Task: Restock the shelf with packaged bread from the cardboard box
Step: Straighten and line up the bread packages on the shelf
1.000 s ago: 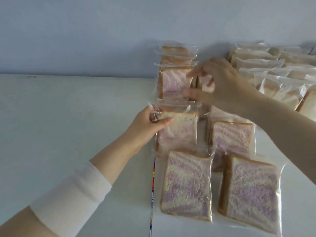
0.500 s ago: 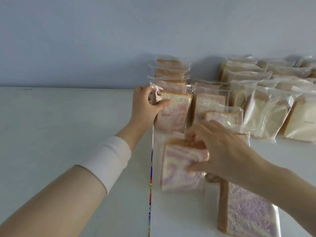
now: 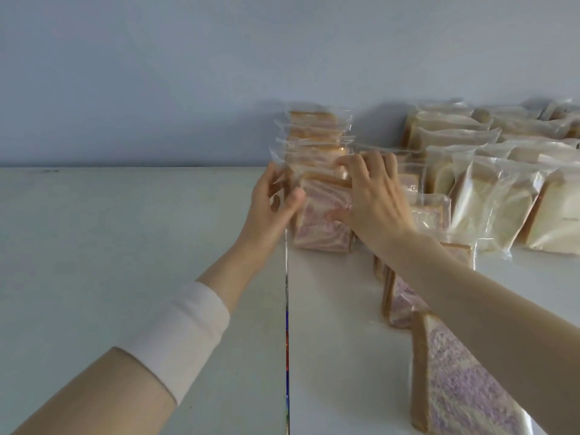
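Observation:
A pack of purple-swirled bread [image 3: 317, 227] stands upright at the front of a row of like packs [image 3: 314, 133] that runs back to the wall. My left hand [image 3: 270, 205] grips its left edge, thumb on its front face. My right hand [image 3: 373, 196] holds its right side, fingers curled over the top edge and thumb pressed on the front. More purple-swirled packs lie flat beneath my right forearm, one [image 3: 405, 302] in the middle and one [image 3: 461, 390] near the bottom edge. The cardboard box is out of view.
Rows of white bread packs [image 3: 496, 196] stand upright to the right, filling the shelf's back right. The white shelf surface [image 3: 125, 233] stretches bare to the left. A seam with a coloured strip [image 3: 287, 324] runs toward me. A pale wall [image 3: 188, 73] closes the back.
My right hand left the lying pack and came up to the upright front pack's right side. My left hand stayed at that pack's left edge. The row's front pack now stands straighter.

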The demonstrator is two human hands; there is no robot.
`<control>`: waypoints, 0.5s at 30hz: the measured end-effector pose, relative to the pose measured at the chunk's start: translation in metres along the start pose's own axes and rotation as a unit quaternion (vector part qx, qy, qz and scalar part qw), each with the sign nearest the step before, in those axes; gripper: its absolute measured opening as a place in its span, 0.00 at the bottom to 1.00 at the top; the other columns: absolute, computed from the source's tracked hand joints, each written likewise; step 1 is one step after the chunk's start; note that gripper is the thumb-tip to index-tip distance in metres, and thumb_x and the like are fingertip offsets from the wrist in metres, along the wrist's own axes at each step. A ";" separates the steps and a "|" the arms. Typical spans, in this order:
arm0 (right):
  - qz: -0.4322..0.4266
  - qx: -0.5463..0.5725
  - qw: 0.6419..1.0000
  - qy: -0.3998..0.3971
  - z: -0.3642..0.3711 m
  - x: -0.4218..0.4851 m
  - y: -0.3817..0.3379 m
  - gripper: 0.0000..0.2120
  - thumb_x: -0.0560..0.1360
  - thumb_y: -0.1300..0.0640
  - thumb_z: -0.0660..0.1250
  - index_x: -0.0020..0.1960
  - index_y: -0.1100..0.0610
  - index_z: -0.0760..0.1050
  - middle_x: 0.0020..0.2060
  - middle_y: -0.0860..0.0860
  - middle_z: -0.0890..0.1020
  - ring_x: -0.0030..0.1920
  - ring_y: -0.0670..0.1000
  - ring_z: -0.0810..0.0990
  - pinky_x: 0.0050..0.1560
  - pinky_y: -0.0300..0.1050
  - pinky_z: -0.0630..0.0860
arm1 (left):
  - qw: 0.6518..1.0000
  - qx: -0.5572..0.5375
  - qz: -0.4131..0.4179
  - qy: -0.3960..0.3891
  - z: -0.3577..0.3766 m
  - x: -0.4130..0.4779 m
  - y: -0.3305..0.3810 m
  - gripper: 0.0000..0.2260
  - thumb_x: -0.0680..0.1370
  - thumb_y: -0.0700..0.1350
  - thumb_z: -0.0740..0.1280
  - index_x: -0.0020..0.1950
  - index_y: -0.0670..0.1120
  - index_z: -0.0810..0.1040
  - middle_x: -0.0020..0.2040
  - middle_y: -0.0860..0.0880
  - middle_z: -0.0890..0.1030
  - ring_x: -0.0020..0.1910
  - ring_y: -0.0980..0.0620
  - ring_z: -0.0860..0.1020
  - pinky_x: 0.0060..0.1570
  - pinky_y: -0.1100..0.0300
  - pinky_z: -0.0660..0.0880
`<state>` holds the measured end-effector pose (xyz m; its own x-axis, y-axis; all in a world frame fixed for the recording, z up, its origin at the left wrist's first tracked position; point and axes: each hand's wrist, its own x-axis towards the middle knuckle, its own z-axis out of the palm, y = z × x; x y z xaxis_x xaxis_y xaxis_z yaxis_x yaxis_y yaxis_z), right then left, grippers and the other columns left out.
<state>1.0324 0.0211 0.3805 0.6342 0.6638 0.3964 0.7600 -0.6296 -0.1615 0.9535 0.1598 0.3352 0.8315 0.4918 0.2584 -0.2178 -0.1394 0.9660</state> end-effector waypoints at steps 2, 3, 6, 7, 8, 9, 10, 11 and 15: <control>-0.012 -0.007 1.000 -0.001 0.001 0.001 -0.002 0.34 0.65 0.56 0.75 0.67 0.59 0.64 0.59 0.58 0.69 0.61 0.58 0.64 0.59 0.45 0.66 | 0.998 0.050 0.026 -0.016 0.010 -0.007 -0.007 0.32 0.64 0.60 0.74 0.63 0.53 0.67 0.59 0.52 0.74 0.62 0.63 0.71 0.59 0.67 0.70; -0.023 -0.015 1.000 -0.002 0.002 0.002 -0.004 0.33 0.66 0.60 0.74 0.66 0.59 0.64 0.59 0.58 0.68 0.60 0.58 0.64 0.58 0.46 0.69 | 0.998 0.067 0.016 -0.016 0.014 -0.006 -0.012 0.38 0.62 0.56 0.77 0.67 0.49 0.64 0.63 0.47 0.71 0.66 0.57 0.69 0.64 0.59 0.70; -0.046 -0.028 0.999 -0.004 0.003 0.010 -0.006 0.29 0.67 0.66 0.71 0.65 0.59 0.64 0.59 0.57 0.68 0.60 0.56 0.64 0.53 0.45 0.71 | 0.993 0.118 -0.014 0.014 0.018 -0.004 -0.016 0.41 0.63 0.44 0.79 0.69 0.47 0.59 0.67 0.46 0.65 0.68 0.50 0.65 0.69 0.49 0.65; -0.044 -0.027 0.999 -0.010 0.004 0.013 -0.006 0.28 0.68 0.66 0.71 0.65 0.59 0.64 0.60 0.57 0.67 0.60 0.56 0.64 0.53 0.45 0.71 | 0.992 0.126 -0.014 0.023 0.017 -0.003 -0.018 0.41 0.64 0.42 0.79 0.70 0.45 0.58 0.67 0.45 0.65 0.68 0.50 0.65 0.69 0.49 0.64; -0.041 -0.025 0.999 -0.020 0.005 0.015 -0.005 0.29 0.68 0.65 0.71 0.65 0.59 0.63 0.60 0.57 0.67 0.60 0.56 0.64 0.55 0.45 0.71 | 0.991 0.129 -0.011 0.030 0.017 -0.002 -0.019 0.42 0.64 0.40 0.78 0.71 0.44 0.58 0.66 0.44 0.65 0.68 0.50 0.66 0.69 0.50 0.65; -0.040 -0.017 0.999 -0.031 0.005 0.017 -0.004 0.30 0.68 0.63 0.72 0.66 0.59 0.63 0.60 0.57 0.66 0.61 0.56 0.63 0.56 0.45 0.69 | 0.991 0.132 -0.005 0.038 0.018 -0.001 -0.019 0.41 0.64 0.40 0.78 0.71 0.43 0.59 0.66 0.43 0.66 0.67 0.49 0.67 0.69 0.51 0.65; -0.041 -0.002 0.998 -0.048 0.004 0.019 -0.002 0.32 0.67 0.61 0.73 0.66 0.59 0.63 0.61 0.56 0.66 0.61 0.56 0.62 0.59 0.44 0.67 | 0.990 0.137 -0.002 0.045 0.020 -0.002 -0.017 0.41 0.64 0.39 0.78 0.71 0.42 0.59 0.65 0.43 0.67 0.67 0.49 0.67 0.68 0.51 0.65; -0.046 0.019 0.996 -0.070 0.000 0.020 0.000 0.34 0.67 0.58 0.74 0.68 0.58 0.63 0.61 0.56 0.66 0.62 0.56 0.62 0.61 0.44 0.65 | 0.989 0.141 0.003 0.054 0.021 -0.004 -0.016 0.42 0.64 0.39 0.78 0.71 0.42 0.58 0.65 0.43 0.67 0.67 0.49 0.67 0.68 0.52 0.65; -0.046 0.110 0.988 -0.097 -0.032 0.021 0.025 0.31 0.69 0.53 0.72 0.69 0.56 0.65 0.61 0.58 0.70 0.64 0.57 0.66 0.64 0.45 0.61 | 0.984 0.160 0.016 0.081 0.029 -0.010 -0.018 0.50 0.64 0.36 0.77 0.75 0.40 0.46 0.73 0.45 0.58 0.73 0.49 0.59 0.73 0.56 0.56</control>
<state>1.0604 0.0060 0.4136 0.5602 0.7922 0.2420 0.8147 -0.4741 -0.3340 0.9639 0.1322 0.3151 0.7290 0.6099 0.3108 -0.0484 -0.4070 0.9121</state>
